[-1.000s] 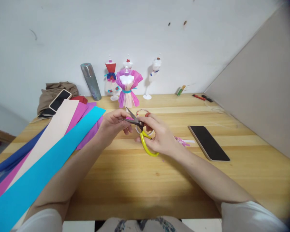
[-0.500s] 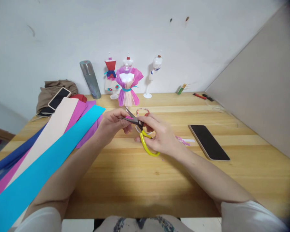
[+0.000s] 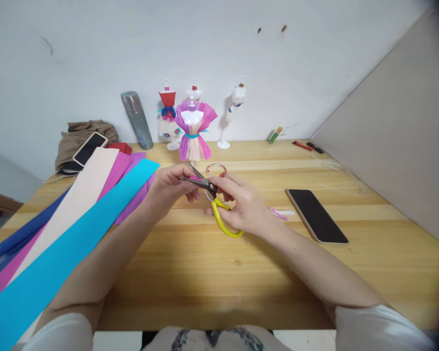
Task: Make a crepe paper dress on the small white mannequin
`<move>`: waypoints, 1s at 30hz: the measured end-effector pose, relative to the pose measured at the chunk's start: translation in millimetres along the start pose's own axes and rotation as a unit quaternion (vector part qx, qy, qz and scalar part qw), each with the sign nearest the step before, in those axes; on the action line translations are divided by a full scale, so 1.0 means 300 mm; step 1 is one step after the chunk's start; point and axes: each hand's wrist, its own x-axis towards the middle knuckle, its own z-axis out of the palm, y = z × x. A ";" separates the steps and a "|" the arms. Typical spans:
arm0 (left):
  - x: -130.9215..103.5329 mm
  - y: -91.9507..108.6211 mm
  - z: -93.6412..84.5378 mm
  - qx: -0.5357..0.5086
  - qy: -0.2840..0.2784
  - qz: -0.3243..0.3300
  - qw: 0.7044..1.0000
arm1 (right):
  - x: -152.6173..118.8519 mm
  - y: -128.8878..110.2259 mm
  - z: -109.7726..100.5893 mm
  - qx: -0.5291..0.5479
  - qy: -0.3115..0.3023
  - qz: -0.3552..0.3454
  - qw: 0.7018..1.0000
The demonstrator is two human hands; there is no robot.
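My right hand [image 3: 243, 202] grips a pair of yellow-handled scissors [image 3: 221, 222], its fingers on the handles. The dark blades stand apart and point left at a small pink paper piece [image 3: 195, 178]. That piece is pinched in my left hand [image 3: 173, 185], whose fingertips hide most of it. Just beyond my hands stands a small dress form [image 3: 192, 129] in a purple, pink and cream paper dress with a turquoise belt. A roll of tape [image 3: 215, 168] with a red-patterned rim lies behind the scissors, partly covered by my right hand.
Long crepe paper strips [image 3: 73, 234] in turquoise, cream, pink and blue cover the left side. A flask [image 3: 137, 122] and more dress forms [image 3: 225, 117] line the wall. To the right lie a phone [image 3: 316, 217], pink scraps [image 3: 277, 213] and a green glue stick [image 3: 275, 135].
Hardly anything differs. My right hand and the scissors have shifted very slightly, while my left hand keeps its pinch on the pink paper.
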 end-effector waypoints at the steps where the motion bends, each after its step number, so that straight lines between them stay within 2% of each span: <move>1: 0.000 -0.001 0.000 0.000 -0.001 0.000 1.000 | 0.000 0.001 0.000 -0.004 0.000 -0.004 1.000; 20: -0.009 -0.006 0.012 -0.058 0.008 -0.028 0.998 | -0.003 -0.001 -0.004 -0.114 0.019 -0.029 0.993; 30: -0.010 0.005 0.017 -0.059 0.010 -0.037 0.998 | -0.004 0.005 0.004 -0.126 0.029 -0.034 0.991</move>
